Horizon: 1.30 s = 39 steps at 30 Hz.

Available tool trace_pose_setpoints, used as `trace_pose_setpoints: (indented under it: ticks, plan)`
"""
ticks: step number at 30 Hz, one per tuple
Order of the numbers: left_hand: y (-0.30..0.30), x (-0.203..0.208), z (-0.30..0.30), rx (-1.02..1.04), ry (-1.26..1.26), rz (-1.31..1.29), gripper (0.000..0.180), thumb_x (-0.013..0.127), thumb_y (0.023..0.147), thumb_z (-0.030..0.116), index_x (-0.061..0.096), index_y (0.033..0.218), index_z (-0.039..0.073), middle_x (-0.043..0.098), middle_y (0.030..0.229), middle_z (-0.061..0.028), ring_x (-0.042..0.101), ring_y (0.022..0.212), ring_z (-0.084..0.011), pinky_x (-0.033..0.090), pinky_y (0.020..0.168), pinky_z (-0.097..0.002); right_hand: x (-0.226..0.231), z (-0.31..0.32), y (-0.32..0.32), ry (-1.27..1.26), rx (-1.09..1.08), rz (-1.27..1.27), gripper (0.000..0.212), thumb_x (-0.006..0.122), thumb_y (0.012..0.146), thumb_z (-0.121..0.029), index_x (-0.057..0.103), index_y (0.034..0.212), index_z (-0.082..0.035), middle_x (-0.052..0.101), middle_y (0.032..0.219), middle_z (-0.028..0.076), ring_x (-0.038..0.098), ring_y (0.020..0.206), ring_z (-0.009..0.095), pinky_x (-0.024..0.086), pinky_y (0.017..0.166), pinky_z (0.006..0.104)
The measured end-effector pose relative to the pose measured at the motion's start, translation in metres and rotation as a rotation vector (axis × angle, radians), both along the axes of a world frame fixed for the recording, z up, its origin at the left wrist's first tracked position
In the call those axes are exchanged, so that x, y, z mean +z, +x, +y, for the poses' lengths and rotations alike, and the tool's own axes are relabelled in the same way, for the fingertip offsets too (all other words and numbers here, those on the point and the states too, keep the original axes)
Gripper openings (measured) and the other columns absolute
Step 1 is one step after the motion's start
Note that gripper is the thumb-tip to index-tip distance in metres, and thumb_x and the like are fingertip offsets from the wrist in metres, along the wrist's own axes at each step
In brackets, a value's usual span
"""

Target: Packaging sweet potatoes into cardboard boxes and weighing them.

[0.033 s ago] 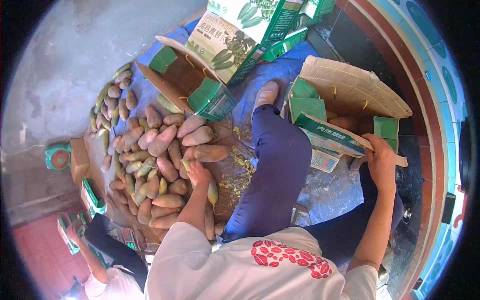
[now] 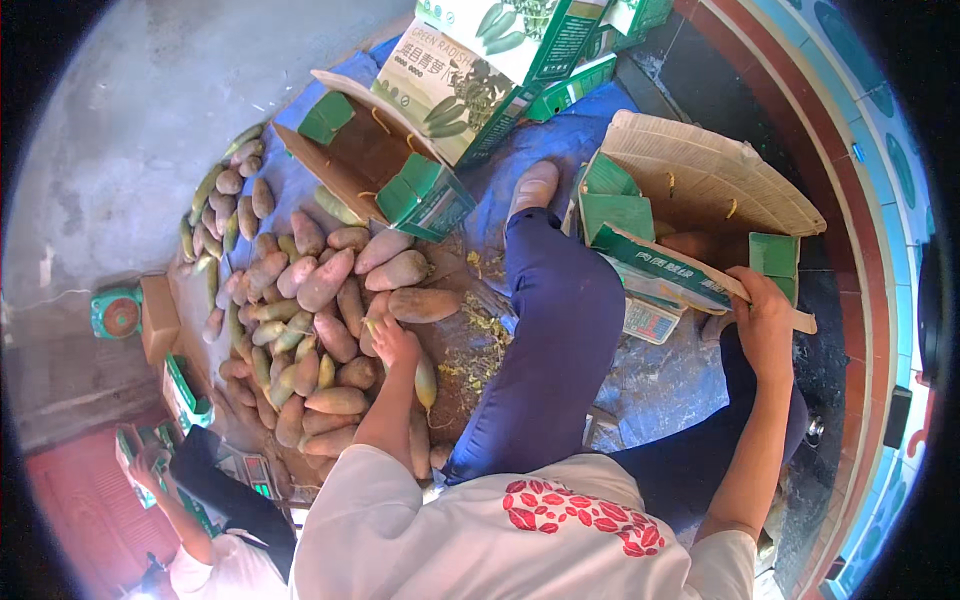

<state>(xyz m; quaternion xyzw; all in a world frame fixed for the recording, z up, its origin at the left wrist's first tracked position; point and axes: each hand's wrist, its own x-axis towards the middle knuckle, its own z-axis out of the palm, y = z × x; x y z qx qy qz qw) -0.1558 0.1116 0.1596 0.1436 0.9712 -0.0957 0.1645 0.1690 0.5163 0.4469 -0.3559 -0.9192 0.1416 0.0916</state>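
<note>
A heap of long pinkish-brown and green roots (image 2: 320, 300) lies on the ground at my left. My left hand (image 2: 395, 342) rests on the heap's right side, fingers curled around the end of one root (image 2: 372, 322). Another greenish root (image 2: 425, 382) lies just below that hand. At my right stands an open cardboard box (image 2: 700, 180) with green inner flaps. My right hand (image 2: 765, 322) grips its near flap (image 2: 680, 270) at the right end. My leg in blue trousers (image 2: 550, 340) stretches between heap and box.
A second open box (image 2: 360, 160) stands behind the heap, with printed green cartons (image 2: 480, 70) stacked beyond it. A small scale (image 2: 650, 320) sits under the right box on a blue tarp (image 2: 660, 385). Another person (image 2: 200, 500) crouches at lower left near a green scale (image 2: 118, 312).
</note>
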Motion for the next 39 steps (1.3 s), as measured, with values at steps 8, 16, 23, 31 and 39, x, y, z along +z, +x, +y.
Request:
trace_pose_setpoints:
  ticks: [8,16,23,31,39]
  plan:
    - [-0.05,-0.012,0.018,0.156,0.151,-0.267,0.1,0.08,0.066,0.031,0.02,0.144,0.013,0.022,0.145,-0.0219,0.029,0.132,-0.0388,0.031,0.108,-0.0424,0.0,0.0,-0.006,-0.006,0.017,0.04,0.027,0.062,0.074,0.0,0.061,0.1,-0.005,0.063,0.094,0.016,0.059,0.089,0.036,0.046,0.077,0.0428]
    - [-0.039,0.016,0.06,0.064,-0.376,-0.342,0.079,0.072,0.073,0.034,0.031,0.139,0.018,0.027,0.142,-0.0135,0.039,0.126,-0.0316,0.04,0.098,-0.0461,0.005,-0.001,-0.008,-0.051,-0.011,-0.001,0.028,0.061,0.073,0.001,0.061,0.1,-0.005,0.063,0.093,0.016,0.059,0.089,0.037,0.046,0.077,0.0428]
    - [0.01,-0.002,0.058,-0.559,-0.24,-0.024,0.047,0.062,0.079,0.02,0.048,0.124,0.017,0.045,0.124,-0.0102,0.044,0.116,-0.0272,0.036,0.095,-0.0469,0.004,0.0,-0.005,-0.048,-0.006,-0.015,0.03,0.062,0.072,0.001,0.06,0.102,-0.005,0.062,0.093,0.016,0.059,0.089,0.037,0.046,0.077,0.0432]
    - [0.022,-0.028,0.062,-0.612,-0.263,-0.079,0.04,0.059,0.082,0.021,0.05,0.12,0.015,0.052,0.118,-0.0087,0.047,0.114,-0.028,0.037,0.093,-0.0474,0.004,-0.002,-0.008,-0.011,-0.007,-0.011,0.031,0.064,0.07,0.001,0.06,0.101,-0.006,0.062,0.09,0.015,0.058,0.086,0.037,0.046,0.076,0.0435]
    - [0.018,0.007,0.062,-0.657,-0.132,-0.155,0.058,0.072,0.069,0.019,0.045,0.12,0.016,0.055,0.11,-0.0056,0.052,0.109,-0.0263,0.044,0.09,-0.0398,0.004,-0.003,-0.003,0.006,0.007,0.007,0.028,0.064,0.07,0.0,0.06,0.097,-0.007,0.062,0.086,0.014,0.059,0.084,0.035,0.046,0.074,0.0432]
